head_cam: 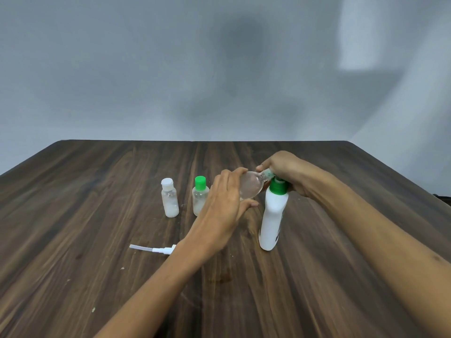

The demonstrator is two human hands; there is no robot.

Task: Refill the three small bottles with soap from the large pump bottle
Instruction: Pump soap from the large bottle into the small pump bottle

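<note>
So the clear small bottle [251, 186] is up off the table, tipped nearly sideways, long axis running 8-to-2 with its neck aimed at 2 o'clock. Left hand [224, 203] grips its body, right hand [285, 172] pinches the neck end, right over the big white pump bottle [272, 215]'s green collar [277, 186]. Two capped small bottles [170, 198] [200, 195] stand at 9 o'clock, a loose pump tube [152, 249] at 7. Wooden table [97, 191] has plenty of room before its edges.

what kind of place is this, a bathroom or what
Probably not a bathroom: more likely a plain room set up for the task. A bare dark wooden table stands against a blank grey wall, with only soap bottles on it.
</note>
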